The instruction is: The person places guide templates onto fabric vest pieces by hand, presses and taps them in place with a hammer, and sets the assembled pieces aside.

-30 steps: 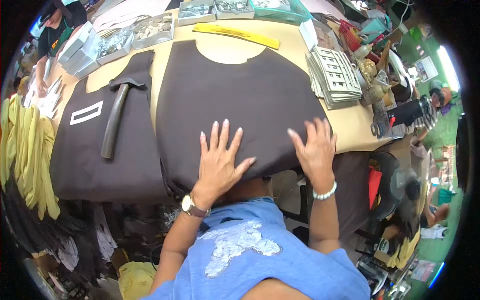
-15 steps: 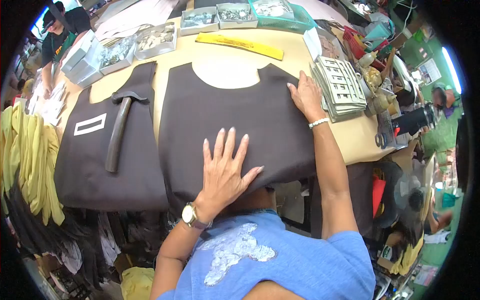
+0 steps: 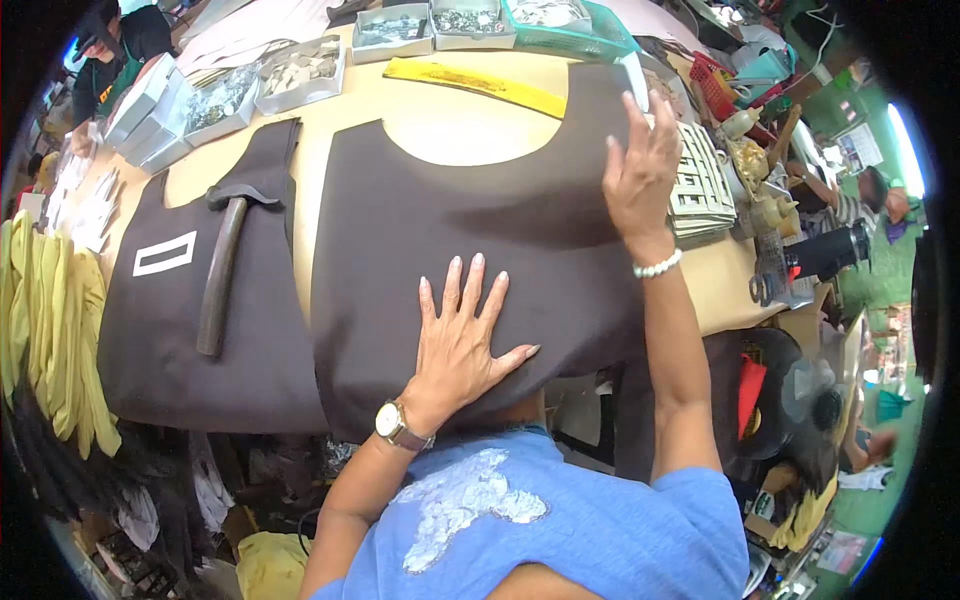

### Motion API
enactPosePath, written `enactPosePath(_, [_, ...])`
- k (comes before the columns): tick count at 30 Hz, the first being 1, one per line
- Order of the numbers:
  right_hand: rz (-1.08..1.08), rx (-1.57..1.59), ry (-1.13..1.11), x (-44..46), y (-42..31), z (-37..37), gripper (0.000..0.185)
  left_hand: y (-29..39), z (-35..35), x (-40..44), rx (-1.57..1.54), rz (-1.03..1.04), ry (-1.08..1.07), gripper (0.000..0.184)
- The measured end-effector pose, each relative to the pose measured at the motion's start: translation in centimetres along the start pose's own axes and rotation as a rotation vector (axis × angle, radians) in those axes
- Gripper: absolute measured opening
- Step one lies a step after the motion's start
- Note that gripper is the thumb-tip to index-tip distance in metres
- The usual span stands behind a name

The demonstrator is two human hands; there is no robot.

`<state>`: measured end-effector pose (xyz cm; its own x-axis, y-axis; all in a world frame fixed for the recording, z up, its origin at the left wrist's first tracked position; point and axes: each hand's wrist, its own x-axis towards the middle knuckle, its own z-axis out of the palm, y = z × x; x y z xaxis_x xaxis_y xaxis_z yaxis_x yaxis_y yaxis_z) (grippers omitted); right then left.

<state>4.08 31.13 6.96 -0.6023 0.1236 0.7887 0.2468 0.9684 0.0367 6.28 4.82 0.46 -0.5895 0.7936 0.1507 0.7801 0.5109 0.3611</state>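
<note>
A dark brown cloth panel (image 3: 430,220) with a scooped neckline lies on the table in front of me. My left hand (image 3: 458,340) rests flat on its lower middle, fingers spread and holding nothing. At the panel's upper right edge is my right hand (image 3: 643,175), raised with its fingers apart. Whether it touches the cloth there I cannot tell. A strap-like part of the panel (image 3: 597,100) reaches up to the left of that hand. On the left, a second dark panel (image 3: 260,340) carries a hammer (image 3: 222,275) and a white rectangular frame (image 3: 164,254).
Stacked cream cut-out templates (image 3: 705,185) lie beyond my right hand. A yellow strip (image 3: 475,85) and boxes of small parts (image 3: 393,32) sit at the back. Yellow cloths (image 3: 50,320) hang at the left edge. A person (image 3: 120,50) is at the far left.
The panel's upper right part, folded down before, now stretches up toward the back. My right hand has lifted and shifted right, while my left hand still lies on the cloth.
</note>
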Motion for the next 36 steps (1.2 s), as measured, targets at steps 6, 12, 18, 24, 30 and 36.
enactPosePath(6, [0.223,0.109,-0.611,-7.0,-1.2,1.2,0.069,0.4,-0.7,-0.9,-0.035,0.003,-0.016,0.092])
enactPosePath(12, [0.263,0.029,-0.695,-7.5,-0.1,1.6,0.07,1.3,-0.9,-2.6,-0.068,0.016,-0.081,0.099])
enactPosePath(18, [0.031,0.234,-0.37,-0.6,-0.1,10.9,0.054,2.0,-0.4,-2.5,-0.038,-0.008,-0.085,0.099])
enactPosePath(24, [0.18,0.161,-0.57,5.2,-2.5,18.6,0.045,1.9,-0.6,-2.5,-0.04,-0.013,-0.063,0.092])
enactPosePath(30, [0.225,0.404,-0.458,7.2,-2.9,17.4,0.023,2.3,0.3,-3.4,-0.03,-0.035,-0.006,0.068])
enactPosePath(36, [0.015,0.757,-0.159,9.6,-6.4,6.6,0.014,2.2,0.3,-3.5,-0.058,-0.031,0.021,0.06])
